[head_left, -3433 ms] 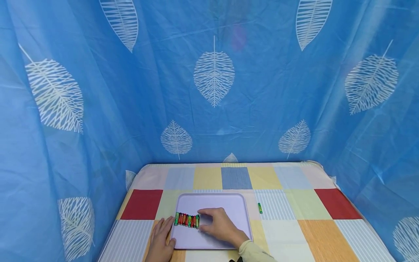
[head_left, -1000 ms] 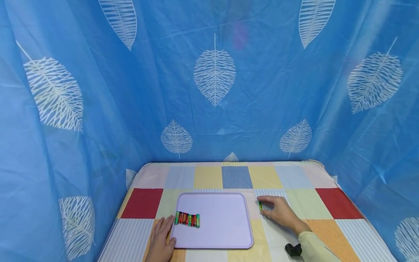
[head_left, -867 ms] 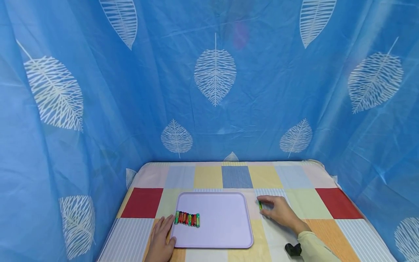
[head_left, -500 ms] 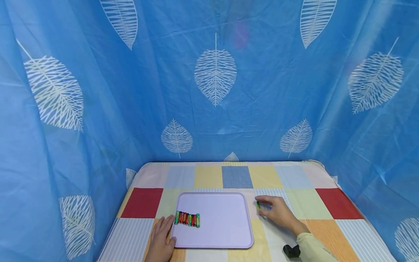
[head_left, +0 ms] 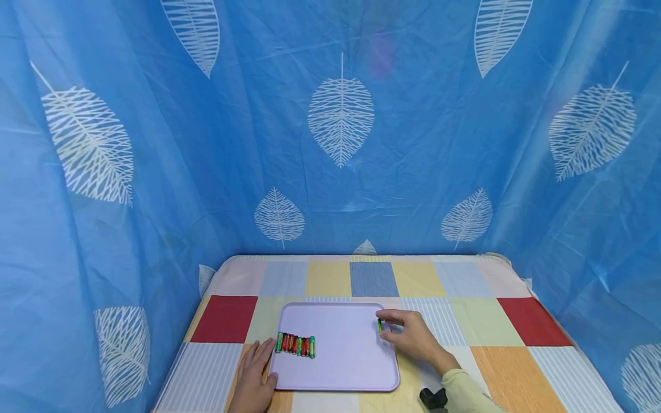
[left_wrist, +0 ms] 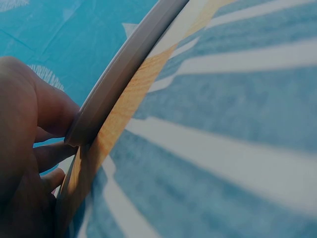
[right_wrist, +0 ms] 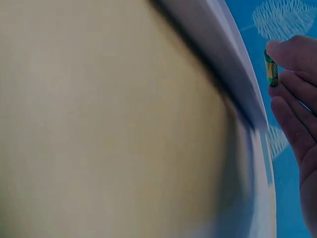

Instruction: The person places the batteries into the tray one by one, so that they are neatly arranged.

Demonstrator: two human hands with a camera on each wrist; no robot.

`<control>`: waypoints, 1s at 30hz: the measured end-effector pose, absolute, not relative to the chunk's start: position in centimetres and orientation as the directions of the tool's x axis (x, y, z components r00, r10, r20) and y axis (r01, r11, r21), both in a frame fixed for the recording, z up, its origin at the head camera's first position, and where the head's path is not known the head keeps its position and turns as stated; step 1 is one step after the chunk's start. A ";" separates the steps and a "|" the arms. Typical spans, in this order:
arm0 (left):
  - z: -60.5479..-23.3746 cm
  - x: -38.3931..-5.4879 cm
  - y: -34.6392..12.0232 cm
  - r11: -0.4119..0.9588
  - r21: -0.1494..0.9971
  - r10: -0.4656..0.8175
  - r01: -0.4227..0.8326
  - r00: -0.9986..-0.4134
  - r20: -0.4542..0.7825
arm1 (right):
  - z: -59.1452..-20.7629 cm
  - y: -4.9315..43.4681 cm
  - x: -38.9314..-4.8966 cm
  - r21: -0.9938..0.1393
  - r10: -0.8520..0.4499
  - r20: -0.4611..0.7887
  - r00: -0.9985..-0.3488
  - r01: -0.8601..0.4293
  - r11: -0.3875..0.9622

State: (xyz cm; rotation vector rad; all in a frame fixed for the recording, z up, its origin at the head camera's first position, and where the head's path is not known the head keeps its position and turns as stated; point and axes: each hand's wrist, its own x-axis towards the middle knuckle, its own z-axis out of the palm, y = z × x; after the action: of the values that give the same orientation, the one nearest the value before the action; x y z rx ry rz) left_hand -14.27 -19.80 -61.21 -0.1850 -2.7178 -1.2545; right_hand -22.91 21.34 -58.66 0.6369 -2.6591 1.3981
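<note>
In the head view, my right hand (head_left: pixel 408 334) pinches a small green battery (head_left: pixel 380 325) between thumb and fingers, over the right rim of the lilac tray (head_left: pixel 346 373). The right wrist view shows this green and yellow battery (right_wrist: pixel 271 69) at the fingertips, raised above the cloth. My left hand (head_left: pixel 253 376) rests at the tray's left front corner, its fingers fairly straight along the edge; its thumb touches the tray rim (left_wrist: pixel 111 84) in the left wrist view. Inside the tray, by the left edge, several green and red batteries (head_left: pixel 295 345) lie side by side in a row.
A patchwork cloth (head_left: pixel 496 321) covers the table under the tray. Blue curtains (head_left: pixel 403 172) with white leaf prints hang behind and at both sides. A black object (head_left: pixel 432 397) is at the right wrist, beside the pale sleeve (head_left: pixel 467 393).
The right hand first left the row of batteries for the single one right of the tray. It has since picked that one up and carried it left to the rim. The left hand stays put.
</note>
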 end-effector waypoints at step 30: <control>-61.1 -14.0 -19.8 0.654 0.743 0.044 0.144 -0.987 0.153 | -59.9 7.7 -20.9 -0.743 -0.487 0.294 -0.823 -0.517 0.425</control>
State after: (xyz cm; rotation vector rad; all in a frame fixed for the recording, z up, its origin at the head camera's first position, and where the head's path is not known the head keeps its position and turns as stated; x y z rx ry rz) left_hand -14.04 -19.78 -61.08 -0.1566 -2.7448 -1.2489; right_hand -20.88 7.75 -59.89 0.9242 -2.6237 1.3863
